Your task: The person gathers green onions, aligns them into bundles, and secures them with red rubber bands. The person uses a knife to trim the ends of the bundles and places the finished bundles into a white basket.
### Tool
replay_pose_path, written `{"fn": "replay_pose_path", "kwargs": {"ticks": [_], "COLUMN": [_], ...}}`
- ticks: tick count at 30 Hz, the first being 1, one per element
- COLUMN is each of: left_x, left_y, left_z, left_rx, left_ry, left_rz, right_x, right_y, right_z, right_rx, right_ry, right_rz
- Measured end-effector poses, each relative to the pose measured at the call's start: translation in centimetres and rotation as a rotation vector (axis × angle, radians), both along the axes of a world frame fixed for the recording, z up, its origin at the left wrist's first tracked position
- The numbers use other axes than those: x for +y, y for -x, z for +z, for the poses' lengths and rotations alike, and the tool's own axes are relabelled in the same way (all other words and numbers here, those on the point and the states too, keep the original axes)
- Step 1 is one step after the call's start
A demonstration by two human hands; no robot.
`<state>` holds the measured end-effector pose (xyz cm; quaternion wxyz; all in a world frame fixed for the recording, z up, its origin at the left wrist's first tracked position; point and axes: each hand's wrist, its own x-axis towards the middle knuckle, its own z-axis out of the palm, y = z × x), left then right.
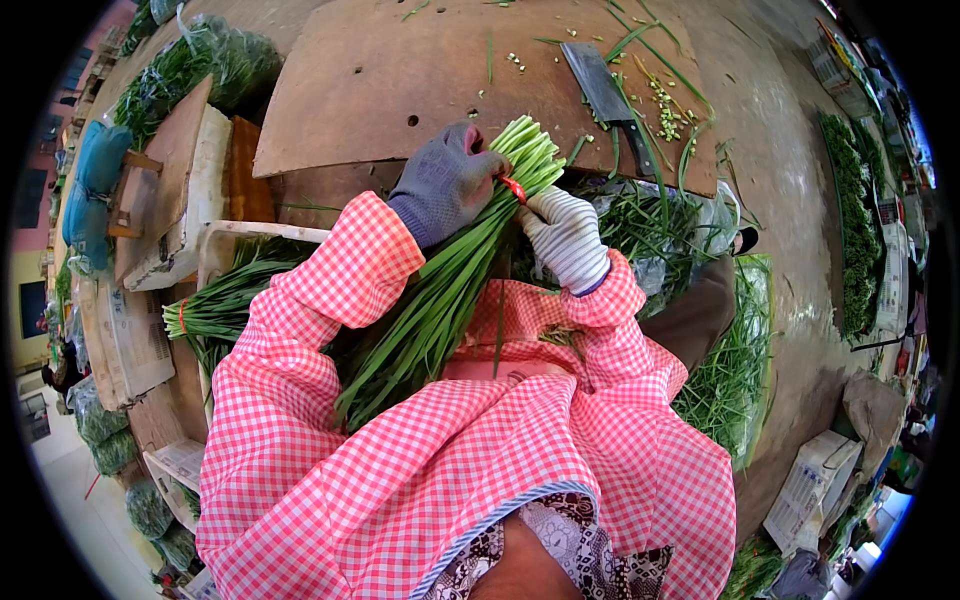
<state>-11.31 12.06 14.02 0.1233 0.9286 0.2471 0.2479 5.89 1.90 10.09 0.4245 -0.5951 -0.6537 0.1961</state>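
A bundle of garlic chives point(439, 300) slants across my lap, its pale cut ends up over the board's near edge and its green leaves trailing down to the left. Around it, just below the cut ends, runs a red tie point(513, 189). My left hand point(450, 176), in a grey-purple knit glove, grips the bundle from the left, its thumb and fingers at the tie. From the right, my right hand point(566, 232), in a white striped glove, closes its fingertips on the bundle by the tie's lower end; what exactly they pinch is partly hidden.
A cleaver point(600, 82) lies on the wooden board point(420, 67) among chive scraps point(667, 109). Another tied chive bundle point(217, 307) rests in a white crate point(262, 229) at left. Loose greens point(720, 390) lie right of my leg. A bagged bundle point(232, 64) sits far left.
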Motion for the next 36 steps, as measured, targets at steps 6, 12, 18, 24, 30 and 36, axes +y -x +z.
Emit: {"fn": "replay_pose_path", "kwargs": {"ticks": [6, 12, 18, 24, 30, 36], "left_x": [0.6, -1.5, -2.4, -2.9, -2.8, -3.0], "left_y": [1.7, 2.8, 2.3, 2.2, 2.1, -0.3], "left_z": [-0.5, 1.9, 1.5, 1.2, 2.6, 2.4], "left_rx": [-0.176, 0.279, 0.308, 0.275, 0.346, 0.513], "left_ry": [0.381, 0.291, 0.327, 0.288, 0.334, 0.148], "left_rz": [-0.065, 0.082, 0.117, 0.135, 0.175, 0.354], "right_x": [0.5, 1.4, 0.6, 0.3, 1.0, 2.1], "right_y": [0.4, 0.5, 1.8, 1.5, 1.8, 2.2], "right_z": [1.1, 1.2, 2.5, 1.8, 1.7, 2.0], "right_rx": [-0.214, -0.186, -0.246, -0.229, -0.087, -0.221], "right_ry": [-0.063, -0.038, -0.088, -0.020, -0.058, -0.098], "right_rz": [0.041, 0.073, 0.098, 0.058, 0.054, 0.052]}}
